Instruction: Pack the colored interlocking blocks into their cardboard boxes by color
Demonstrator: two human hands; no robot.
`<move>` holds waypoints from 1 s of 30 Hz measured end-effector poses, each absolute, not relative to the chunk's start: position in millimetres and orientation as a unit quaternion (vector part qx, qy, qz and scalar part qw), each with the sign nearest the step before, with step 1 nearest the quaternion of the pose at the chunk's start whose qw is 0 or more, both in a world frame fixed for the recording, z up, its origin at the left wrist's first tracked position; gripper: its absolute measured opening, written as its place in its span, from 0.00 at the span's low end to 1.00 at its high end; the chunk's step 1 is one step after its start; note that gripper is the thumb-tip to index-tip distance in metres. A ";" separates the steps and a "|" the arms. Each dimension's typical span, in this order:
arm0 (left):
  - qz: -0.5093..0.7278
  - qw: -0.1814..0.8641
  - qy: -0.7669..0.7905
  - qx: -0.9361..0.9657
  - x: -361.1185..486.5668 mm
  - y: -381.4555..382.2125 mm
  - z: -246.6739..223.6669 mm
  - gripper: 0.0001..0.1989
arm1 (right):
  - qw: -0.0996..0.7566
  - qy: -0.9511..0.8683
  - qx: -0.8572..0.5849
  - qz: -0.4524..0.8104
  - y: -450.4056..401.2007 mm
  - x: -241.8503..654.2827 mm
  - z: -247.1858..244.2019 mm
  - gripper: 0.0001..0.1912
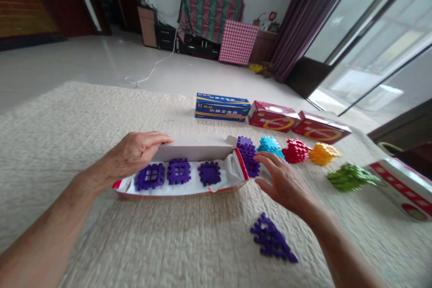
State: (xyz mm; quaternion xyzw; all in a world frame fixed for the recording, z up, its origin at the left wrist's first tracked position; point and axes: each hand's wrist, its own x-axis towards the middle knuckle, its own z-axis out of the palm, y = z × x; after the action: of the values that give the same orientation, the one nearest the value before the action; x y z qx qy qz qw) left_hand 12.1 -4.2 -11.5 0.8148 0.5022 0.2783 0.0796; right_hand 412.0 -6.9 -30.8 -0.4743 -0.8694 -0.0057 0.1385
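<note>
An open long carton (pixel 189 191) lies in front of me with three purple square plastic building pieces inside, one of them (pixel 209 173) toward its right end. White lining covers the carton's floor. My left hand (pixel 140 153) is closed at the left end of the raised lid (pixel 202 141), its fingers along the top edge. My right hand (pixel 285 182) is open, thumb and fingers apart, just right of the carton beside a stack of purple pieces (pixel 248 155). Nothing shows between its fingers. Nearer to me lies a purple triangular piece cluster (pixel 272 239).
Right of the purple stack sit blue pieces (pixel 270 145), red pieces (pixel 296 150), yellow pieces (pixel 323 153) and green pieces (pixel 351 177). Behind stand a blue box (pixel 222 110) and two red boxes, one (pixel 274 119) beside it. A white-and-red box (pixel 401 189) stands at the right.
</note>
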 end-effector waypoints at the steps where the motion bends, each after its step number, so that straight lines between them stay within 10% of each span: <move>1: 0.277 0.079 0.503 0.815 11.9 -4.3 -11.4 0.18 | 0.139 -0.869 -0.475 -0.015 -6.7 408.2 -35.4 0.24; 21: 0.261 0.084 0.519 0.810 13.8 -7.8 -7.2 0.17 | 0.261 -0.793 -0.525 0.167 -6.4 409.2 -29.7 0.07; 30: 0.255 0.085 0.515 0.814 11.1 -6.4 -7.6 0.17 | 0.117 -0.825 -0.527 0.165 -20.8 405.7 -29.5 0.13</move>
State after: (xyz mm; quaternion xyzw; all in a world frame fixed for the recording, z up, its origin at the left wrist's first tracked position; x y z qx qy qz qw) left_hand 11.1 -6.4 -7.6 0.8141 0.5146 0.2553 0.0853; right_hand 405.7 -20.8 -29.5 -0.5268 -0.8254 0.1655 0.1174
